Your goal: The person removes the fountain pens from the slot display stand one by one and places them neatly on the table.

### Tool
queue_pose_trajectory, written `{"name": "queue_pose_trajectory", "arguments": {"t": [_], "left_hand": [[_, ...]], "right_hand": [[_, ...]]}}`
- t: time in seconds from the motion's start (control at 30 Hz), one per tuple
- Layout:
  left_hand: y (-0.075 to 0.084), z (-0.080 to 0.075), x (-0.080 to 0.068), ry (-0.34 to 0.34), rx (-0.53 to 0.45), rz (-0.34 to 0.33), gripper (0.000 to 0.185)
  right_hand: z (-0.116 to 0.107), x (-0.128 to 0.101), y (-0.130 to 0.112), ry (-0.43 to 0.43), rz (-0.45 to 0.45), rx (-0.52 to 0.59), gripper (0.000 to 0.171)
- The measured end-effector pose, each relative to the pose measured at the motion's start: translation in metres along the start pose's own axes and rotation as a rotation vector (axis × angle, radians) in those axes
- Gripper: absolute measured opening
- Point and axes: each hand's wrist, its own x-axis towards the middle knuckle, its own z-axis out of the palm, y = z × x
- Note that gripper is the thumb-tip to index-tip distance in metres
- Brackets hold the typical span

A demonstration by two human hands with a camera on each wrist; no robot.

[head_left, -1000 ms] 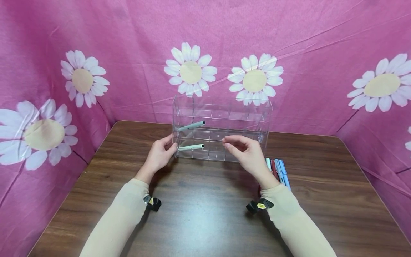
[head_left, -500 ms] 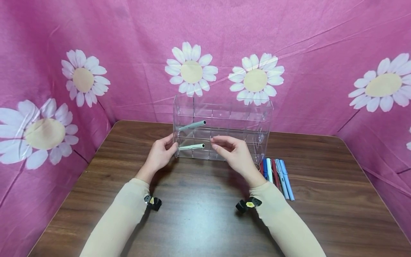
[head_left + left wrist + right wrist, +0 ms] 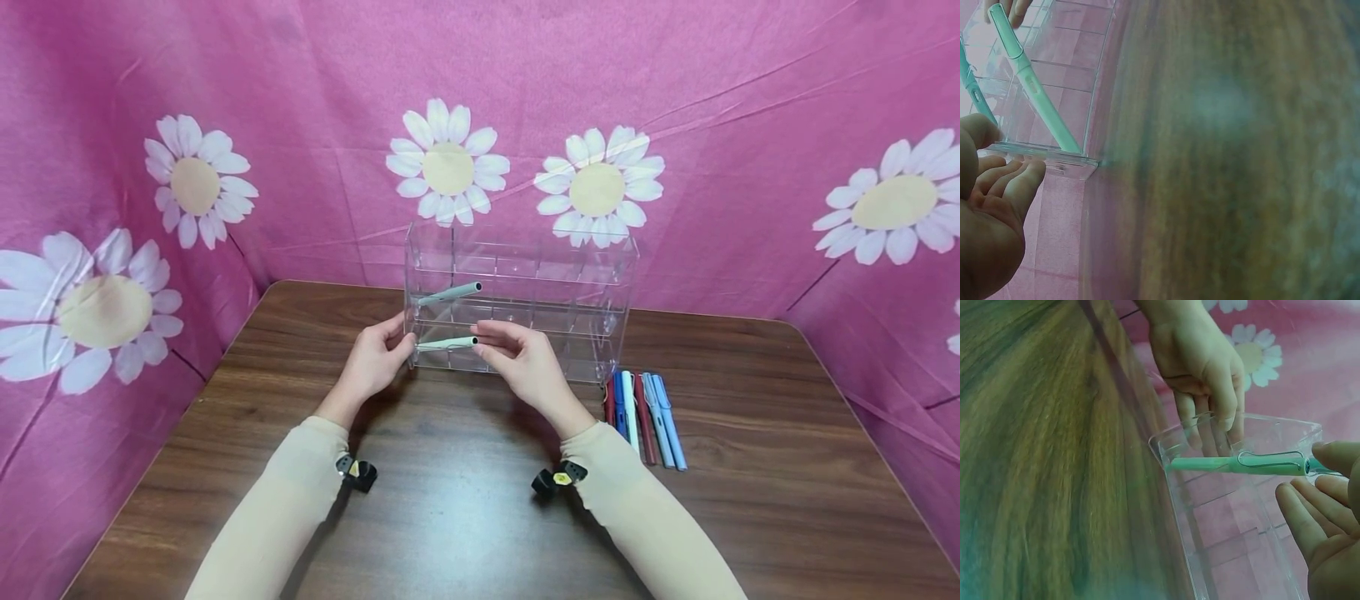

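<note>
A clear plastic organizer with several compartments stands near the back of the table. My left hand holds its left side wall, thumb in front and fingers behind; the left wrist view shows the same hand at the wall. A mint-green pen leans out of the lower left compartment, its clip visible in the right wrist view. Above it a second green pen slants out of a higher compartment. My right hand is at the lower pen's cap end, thumb and fingers apart around it; contact is unclear.
Right of the organizer several capped pens lie side by side on the wooden table: dark red, blue, a pale mint pen and light blue pens. A pink flowered cloth hangs behind and at both sides.
My right hand has moved left along the organizer's front to the lower pen's cap end, uncovering the row of pens at right. My left hand and the organizer have stayed in place.
</note>
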Motion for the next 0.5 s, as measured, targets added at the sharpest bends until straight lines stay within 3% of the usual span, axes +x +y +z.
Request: {"name": "queue_pose_trajectory", "arguments": {"t": [0.5], "left_hand": [[-0.001, -0.001, 0.001, -0.010, 0.001, -0.020, 0.050]], "right_hand": [[0.011, 0.005, 0.006, 0.055, 0.037, -0.106, 0.023]]}}
